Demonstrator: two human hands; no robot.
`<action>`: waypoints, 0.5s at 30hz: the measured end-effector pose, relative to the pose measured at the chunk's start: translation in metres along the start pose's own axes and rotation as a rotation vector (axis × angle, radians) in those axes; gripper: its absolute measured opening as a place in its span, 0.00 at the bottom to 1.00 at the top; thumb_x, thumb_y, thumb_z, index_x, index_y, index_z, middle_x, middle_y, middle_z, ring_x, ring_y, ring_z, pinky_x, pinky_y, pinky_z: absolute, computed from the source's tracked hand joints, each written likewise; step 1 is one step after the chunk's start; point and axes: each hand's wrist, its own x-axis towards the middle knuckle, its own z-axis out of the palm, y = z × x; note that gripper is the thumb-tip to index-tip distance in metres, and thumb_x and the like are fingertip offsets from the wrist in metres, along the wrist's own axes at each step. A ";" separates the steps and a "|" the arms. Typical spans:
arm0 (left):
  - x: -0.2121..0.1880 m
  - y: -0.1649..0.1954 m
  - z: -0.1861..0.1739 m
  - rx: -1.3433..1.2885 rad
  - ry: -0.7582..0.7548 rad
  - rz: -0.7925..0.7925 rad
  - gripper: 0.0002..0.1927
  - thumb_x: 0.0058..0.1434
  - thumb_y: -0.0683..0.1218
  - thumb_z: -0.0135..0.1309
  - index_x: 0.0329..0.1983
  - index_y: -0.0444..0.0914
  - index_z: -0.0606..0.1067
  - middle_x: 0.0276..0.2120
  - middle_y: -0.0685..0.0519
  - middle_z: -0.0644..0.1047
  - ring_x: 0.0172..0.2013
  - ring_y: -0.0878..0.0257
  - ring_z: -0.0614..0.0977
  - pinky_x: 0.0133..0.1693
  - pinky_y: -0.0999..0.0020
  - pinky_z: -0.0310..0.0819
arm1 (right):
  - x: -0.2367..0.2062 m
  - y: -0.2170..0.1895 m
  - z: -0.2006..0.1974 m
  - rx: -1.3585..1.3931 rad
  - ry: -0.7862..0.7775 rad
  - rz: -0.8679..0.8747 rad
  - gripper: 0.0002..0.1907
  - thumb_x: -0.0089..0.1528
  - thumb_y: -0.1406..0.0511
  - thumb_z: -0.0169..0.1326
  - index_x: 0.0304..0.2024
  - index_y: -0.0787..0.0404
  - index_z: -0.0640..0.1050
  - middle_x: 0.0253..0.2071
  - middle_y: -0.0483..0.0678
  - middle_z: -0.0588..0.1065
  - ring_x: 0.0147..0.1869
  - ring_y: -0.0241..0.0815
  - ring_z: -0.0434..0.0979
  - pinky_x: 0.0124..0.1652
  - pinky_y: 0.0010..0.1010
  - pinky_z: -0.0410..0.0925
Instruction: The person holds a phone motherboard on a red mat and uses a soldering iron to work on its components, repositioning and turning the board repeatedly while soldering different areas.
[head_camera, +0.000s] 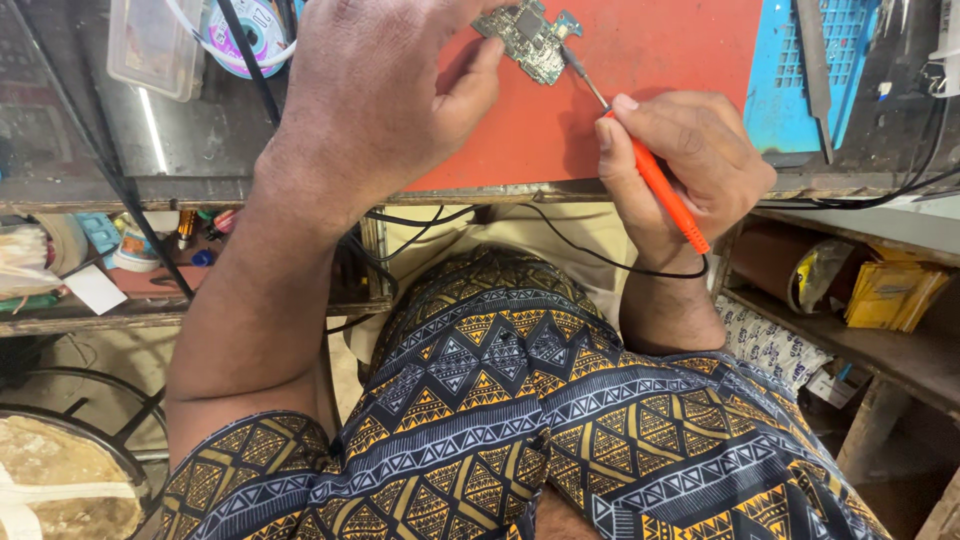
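My left hand (375, 85) pinches a small green circuit board (532, 40) above a red work mat (640, 60). My right hand (690, 160) grips an orange-handled soldering iron (665, 195) like a pen. Its metal tip (583, 75) touches the board's right edge. A black cord (600, 262) runs from the handle's end down across my lap. My patterned black and yellow shirt fills the lower part of the view.
A blue plastic tray (800, 80) with a metal tool (815, 70) sits right of the mat. A clear plastic box (150, 45) and a wire spool (250, 30) lie at the left. Shelves under the bench hold clutter (130, 250) and yellow packets (885, 295).
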 end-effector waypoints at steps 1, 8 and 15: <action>0.000 0.000 0.000 -0.016 -0.003 -0.005 0.11 0.65 0.43 0.59 0.51 0.39 0.79 0.38 0.48 0.78 0.38 0.49 0.80 0.39 0.54 0.71 | 0.000 0.000 0.000 0.020 -0.008 0.004 0.09 0.66 0.75 0.69 0.47 0.65 0.82 0.39 0.51 0.80 0.42 0.46 0.80 0.46 0.31 0.73; -0.001 0.000 0.000 0.008 0.027 0.007 0.09 0.66 0.43 0.61 0.49 0.38 0.78 0.36 0.48 0.77 0.36 0.50 0.79 0.38 0.54 0.70 | -0.001 -0.001 -0.003 0.049 -0.028 0.025 0.09 0.66 0.74 0.69 0.47 0.65 0.83 0.41 0.51 0.81 0.43 0.46 0.81 0.47 0.31 0.73; 0.000 0.000 0.001 -0.015 0.033 0.006 0.10 0.66 0.43 0.60 0.49 0.39 0.78 0.37 0.48 0.78 0.37 0.50 0.80 0.38 0.54 0.71 | 0.002 -0.002 -0.003 0.069 -0.031 0.031 0.10 0.66 0.74 0.69 0.48 0.65 0.83 0.41 0.51 0.81 0.42 0.46 0.80 0.46 0.30 0.73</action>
